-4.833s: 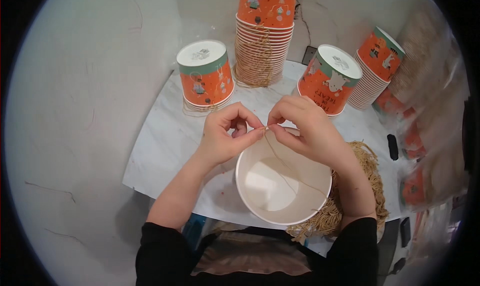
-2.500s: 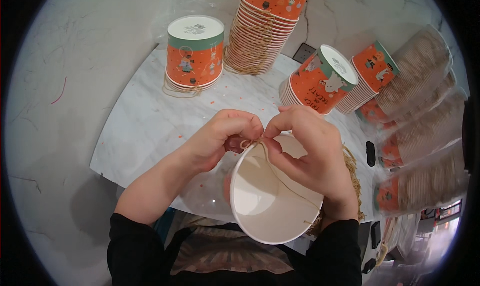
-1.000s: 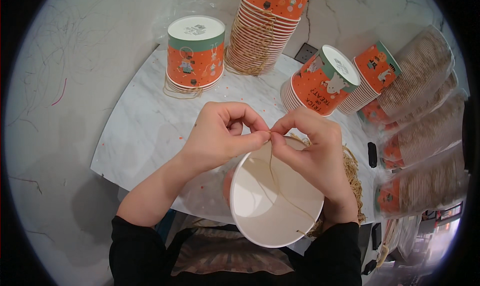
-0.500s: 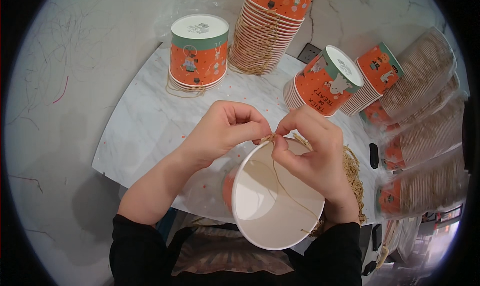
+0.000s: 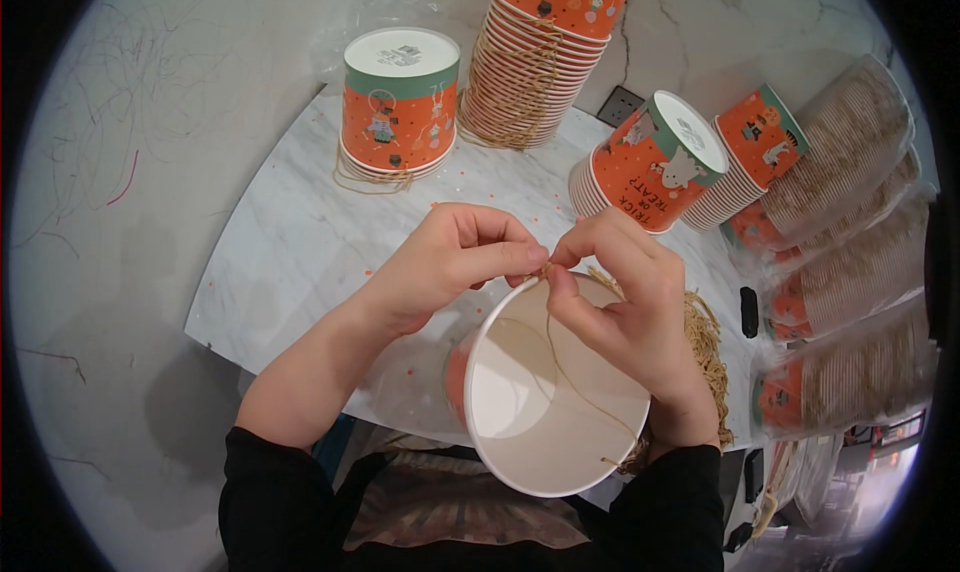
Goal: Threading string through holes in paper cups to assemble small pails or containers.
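A large paper bucket [image 5: 520, 402], white inside and orange outside, lies tilted with its mouth facing me at the table's near edge. Both my hands meet at the upper part of its rim. My left hand [image 5: 465, 257] pinches a tan twine [image 5: 575, 387] between thumb and fingers. Closed on the same twine, just right of it, is my right hand [image 5: 625, 297]. From the fingertips the twine hangs across the bucket's mouth to the rim's lower right, where its end pokes through. A small knot or loop at the fingertips is mostly hidden.
A bundle of tan twine [image 5: 705, 352] lies beside my right wrist. Behind stand upturned orange buckets [image 5: 400, 112] and a tall nested stack [image 5: 520, 72]. More upturned buckets [image 5: 650, 167] and plastic-wrapped stacks [image 5: 840, 242] line the right. A black object [image 5: 748, 312] lies near them.
Little differs. My left fingertips have edged slightly right toward my right hand at the rim. The bucket stays in nearly the same place.
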`<state>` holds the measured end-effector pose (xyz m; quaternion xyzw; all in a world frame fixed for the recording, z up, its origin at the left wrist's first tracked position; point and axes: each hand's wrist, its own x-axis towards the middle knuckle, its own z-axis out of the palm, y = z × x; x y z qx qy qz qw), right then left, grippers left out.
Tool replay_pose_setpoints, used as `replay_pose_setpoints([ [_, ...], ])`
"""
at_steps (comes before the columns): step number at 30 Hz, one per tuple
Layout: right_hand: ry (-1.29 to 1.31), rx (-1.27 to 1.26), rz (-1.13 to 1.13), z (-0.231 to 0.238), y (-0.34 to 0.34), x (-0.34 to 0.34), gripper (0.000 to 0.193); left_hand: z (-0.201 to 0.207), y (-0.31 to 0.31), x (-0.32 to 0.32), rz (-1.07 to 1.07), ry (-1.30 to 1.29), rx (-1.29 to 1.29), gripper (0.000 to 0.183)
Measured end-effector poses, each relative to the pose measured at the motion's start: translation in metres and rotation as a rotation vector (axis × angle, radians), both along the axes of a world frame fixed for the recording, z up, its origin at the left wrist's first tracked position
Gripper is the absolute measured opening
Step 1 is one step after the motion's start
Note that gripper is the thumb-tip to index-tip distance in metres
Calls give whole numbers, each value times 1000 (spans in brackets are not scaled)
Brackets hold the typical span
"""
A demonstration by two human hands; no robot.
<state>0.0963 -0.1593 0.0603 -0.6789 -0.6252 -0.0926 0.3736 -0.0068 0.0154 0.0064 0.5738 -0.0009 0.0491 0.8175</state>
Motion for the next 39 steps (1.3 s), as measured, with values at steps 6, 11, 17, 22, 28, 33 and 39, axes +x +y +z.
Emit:
replay_pose_setpoints([
  [6,14,-7,-11,1,1,0,14,1,-2,0,14,-50,38,13],
  [11,51,-31,6,1,0,2,14,-2,1,2,21,-49,-3,12],
  [17,60,-61,13,0,1,2,15,-1,1,1,57,-53,6,13],
  [22,25,-66,15,-3,1,5,15,0,-1,1,118,-58,67,11],
  [28,114,-35,9,-2,5,0,16,1,-1,-1,129,-45,44,11],
  [33,74,-114,37,-1,0,2,15,1,-4,1,157,-112,46,7],
  [39,34,-91,43,-7,3,5,14,-4,-1,1,238,-207,69,4],
])
